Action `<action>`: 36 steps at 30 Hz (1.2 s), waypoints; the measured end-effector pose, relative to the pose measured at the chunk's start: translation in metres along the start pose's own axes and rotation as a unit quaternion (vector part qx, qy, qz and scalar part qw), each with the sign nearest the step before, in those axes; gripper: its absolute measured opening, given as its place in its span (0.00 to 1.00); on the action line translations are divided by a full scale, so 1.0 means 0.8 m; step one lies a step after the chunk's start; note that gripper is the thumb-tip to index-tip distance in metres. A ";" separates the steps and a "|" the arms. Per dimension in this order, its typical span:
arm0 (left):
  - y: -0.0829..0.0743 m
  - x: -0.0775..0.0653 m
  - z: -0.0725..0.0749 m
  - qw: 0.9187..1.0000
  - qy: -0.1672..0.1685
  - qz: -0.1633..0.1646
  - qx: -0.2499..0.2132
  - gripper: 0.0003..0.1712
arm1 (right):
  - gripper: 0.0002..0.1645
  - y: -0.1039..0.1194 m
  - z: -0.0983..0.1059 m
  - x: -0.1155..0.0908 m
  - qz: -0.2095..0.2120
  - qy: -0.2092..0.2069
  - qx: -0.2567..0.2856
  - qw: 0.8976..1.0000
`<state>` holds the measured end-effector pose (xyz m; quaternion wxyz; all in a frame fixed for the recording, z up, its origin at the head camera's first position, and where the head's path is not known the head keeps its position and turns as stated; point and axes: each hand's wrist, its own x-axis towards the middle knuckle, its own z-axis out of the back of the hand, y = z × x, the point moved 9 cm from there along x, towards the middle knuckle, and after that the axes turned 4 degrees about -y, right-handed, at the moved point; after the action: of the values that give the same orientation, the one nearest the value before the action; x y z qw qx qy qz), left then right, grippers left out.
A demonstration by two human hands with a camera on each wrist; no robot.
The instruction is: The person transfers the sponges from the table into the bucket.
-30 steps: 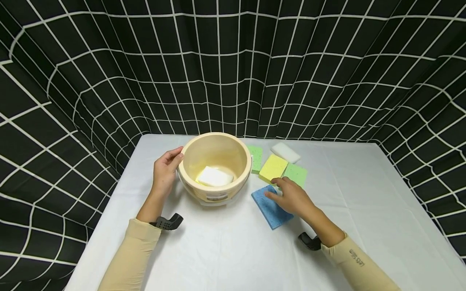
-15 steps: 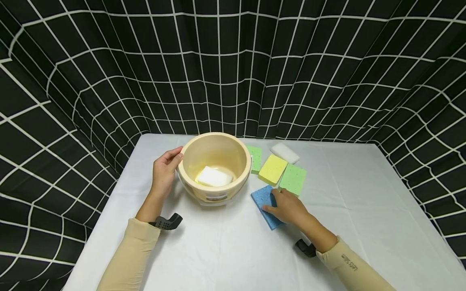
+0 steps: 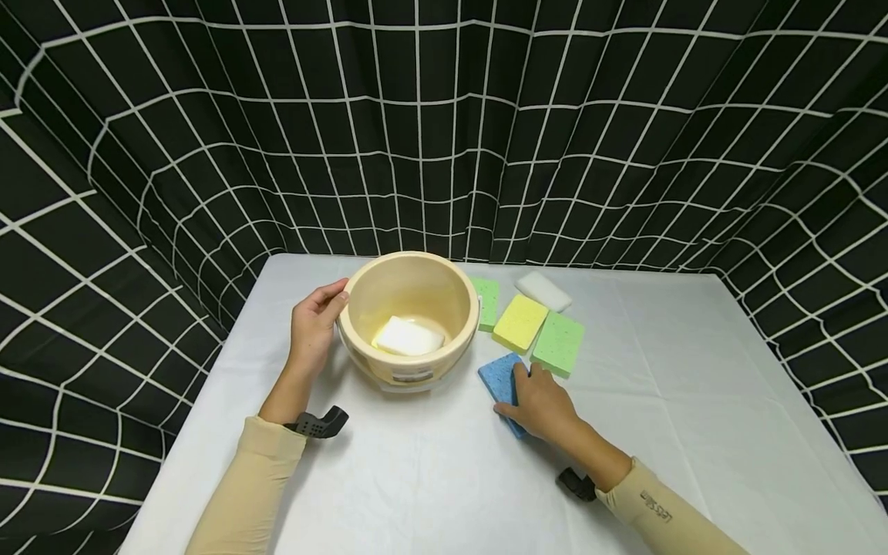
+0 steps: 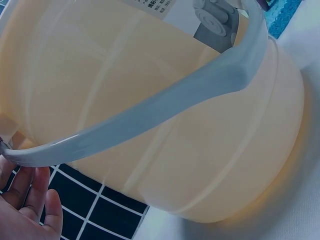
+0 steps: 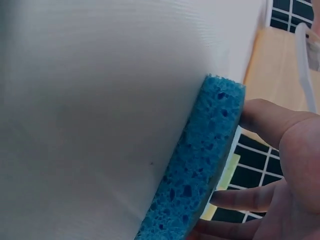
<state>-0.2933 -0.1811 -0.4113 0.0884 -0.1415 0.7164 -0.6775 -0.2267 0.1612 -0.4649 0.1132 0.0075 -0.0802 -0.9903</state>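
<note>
My left hand (image 3: 314, 324) holds the rim of a cream plastic bucket (image 3: 356, 330) at its left side. In the left wrist view its fingers (image 4: 37, 192) touch the underside of the bucket's grey handle (image 4: 165, 111). A white sponge (image 3: 409, 337) lies inside the bucket, over something yellow that is mostly hidden. My right hand (image 3: 544, 405) grips a blue sponge (image 3: 501, 375) that lies on the table, thumb at its left edge and fingers across toward the right one. The right wrist view shows the porous side of the blue sponge (image 5: 200, 155) up close.
Right of the bucket lie a green sponge (image 3: 488, 301), a yellow sponge (image 3: 520, 324), another green sponge (image 3: 559, 344) and a white sponge (image 3: 544, 291). A white cloth covers the table (image 3: 416, 478). Behind hangs a black curtain (image 3: 444, 131) with a white grid.
My right hand has come down and slightly left onto the blue sponge, its thumb moving to the near left edge. The left hand and the bucket have stayed in place.
</note>
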 end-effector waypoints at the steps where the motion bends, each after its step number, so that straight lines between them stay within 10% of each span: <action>1: 0.000 0.000 0.000 1.000 0.000 0.001 0.001 0.19 | 0.41 0.000 0.000 0.000 0.001 -0.003 -0.004 1.000; 36: 0.000 0.001 -0.002 1.000 0.004 0.005 0.007 0.18 | 0.49 -0.013 -0.003 0.005 -0.026 0.030 0.029 0.999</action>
<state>-0.2947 -0.1802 -0.4113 0.0894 -0.1344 0.7130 -0.6824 -0.2331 0.1698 -0.4690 0.0891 0.0422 -0.1051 -0.9896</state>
